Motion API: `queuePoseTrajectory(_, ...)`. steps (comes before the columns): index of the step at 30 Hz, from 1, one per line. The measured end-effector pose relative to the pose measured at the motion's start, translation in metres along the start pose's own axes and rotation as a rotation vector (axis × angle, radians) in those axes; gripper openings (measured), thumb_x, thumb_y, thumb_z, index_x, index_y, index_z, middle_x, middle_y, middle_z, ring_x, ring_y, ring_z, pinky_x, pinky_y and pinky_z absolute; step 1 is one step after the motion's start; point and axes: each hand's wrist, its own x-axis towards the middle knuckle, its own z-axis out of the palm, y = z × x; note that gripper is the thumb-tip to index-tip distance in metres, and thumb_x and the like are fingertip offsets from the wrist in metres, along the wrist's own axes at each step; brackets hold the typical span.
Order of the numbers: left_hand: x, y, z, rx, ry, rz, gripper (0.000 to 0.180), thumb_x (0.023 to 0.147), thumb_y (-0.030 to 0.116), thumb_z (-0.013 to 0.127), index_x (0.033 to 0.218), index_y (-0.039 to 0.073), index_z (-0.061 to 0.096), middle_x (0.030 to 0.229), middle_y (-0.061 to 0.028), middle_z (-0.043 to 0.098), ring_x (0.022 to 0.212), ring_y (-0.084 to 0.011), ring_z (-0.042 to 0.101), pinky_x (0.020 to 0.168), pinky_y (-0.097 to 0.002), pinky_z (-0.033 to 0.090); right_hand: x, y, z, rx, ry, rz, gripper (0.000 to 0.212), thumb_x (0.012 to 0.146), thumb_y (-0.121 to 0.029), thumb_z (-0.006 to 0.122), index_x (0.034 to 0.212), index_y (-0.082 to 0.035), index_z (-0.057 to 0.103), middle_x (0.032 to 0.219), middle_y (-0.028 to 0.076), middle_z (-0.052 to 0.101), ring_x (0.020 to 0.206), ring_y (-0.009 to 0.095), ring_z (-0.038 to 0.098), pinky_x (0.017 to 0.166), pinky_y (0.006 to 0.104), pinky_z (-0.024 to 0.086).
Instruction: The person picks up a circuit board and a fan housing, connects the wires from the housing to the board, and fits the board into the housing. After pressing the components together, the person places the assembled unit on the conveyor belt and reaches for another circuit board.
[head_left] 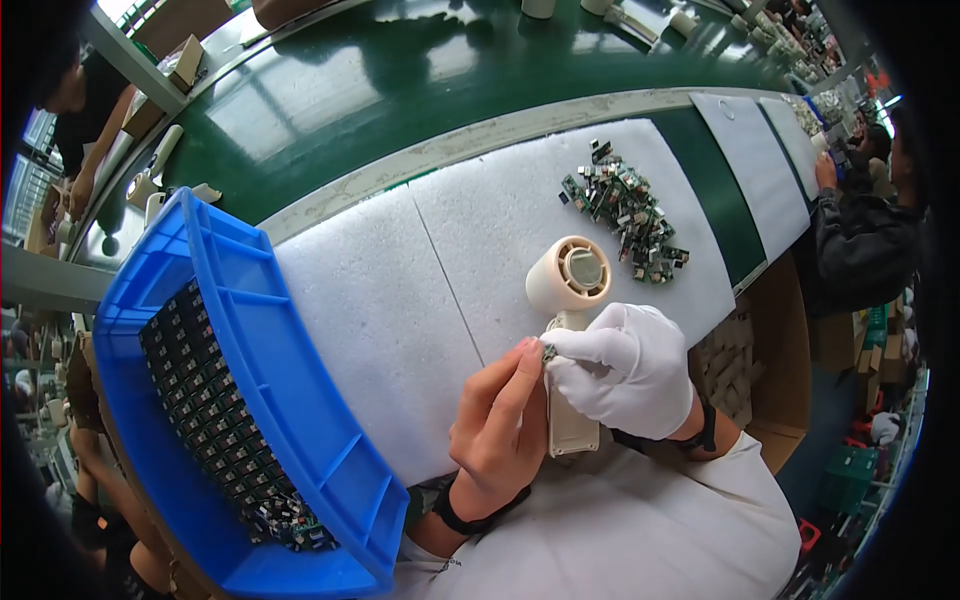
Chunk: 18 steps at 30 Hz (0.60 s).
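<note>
My left hand (pixel 497 415), which is bare, has its thumb and index finger brought together, and in this grip is one edge of a tiny green-and-silver circuit board (pixel 549 354). My right hand (pixel 630 370), in a white cloth glove, also makes a narrow pinch and meets the same board from the other side; its other fingers are curled in. The board is over the handle of a cream plastic device with a round slotted head (pixel 555 280), just on the near side of this head. The handle comes toward me below my hands, and its end looks like a shallow open shell. I cannot tell whether a finger touches it.

The device's head rests on a white foam sheet (pixel 480 220), which lies on a green worktop (pixel 715 190). Beyond the device, to its right, there is a loose heap of small circuit boards (pixel 630 215). Well to the left of the device stands a blue plastic crate (pixel 270 330), tilted, with rows of dark boards (pixel 205 380) inside. To the right of the device, lower down, is an open brown cardboard box (pixel 790 400). Farther right of the device, a co-worker in a dark sleeve (pixel 865 240) sits by another white sheet (pixel 745 165).
</note>
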Motion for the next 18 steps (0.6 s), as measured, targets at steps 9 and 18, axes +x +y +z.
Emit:
queuePoseTrajectory(9,-0.003,-0.004,-0.007,-0.073,-0.028,-0.098,0.037,0.085,-0.015,0.07,0.12,-0.001,0.072,0.109,-0.018,0.072,0.093,-0.0265,0.073,0.08,-0.0331,0.059,0.061,0.024,-0.021,-0.007,-0.396,0.017,0.037,0.081,-0.021,0.081,0.116,-0.009,0.074,0.101,0.01,0.073,0.088,0.028,0.073,0.08,0.0357,0.058)
queuePoseTrajectory(18,0.0,-0.004,-0.003,-0.342,0.086,-0.398,0.044,0.09,-0.006,0.071,0.132,0.0,0.061,0.12,-0.0209,0.067,0.094,-0.029,0.072,0.086,-0.0362,0.057,0.165,0.046,-0.023,-0.1,-0.791,0.304,0.037,0.09,-0.034,0.066,0.114,-0.006,0.074,0.09,0.008,0.075,0.073,0.02,0.074,0.067,0.0288,0.059)
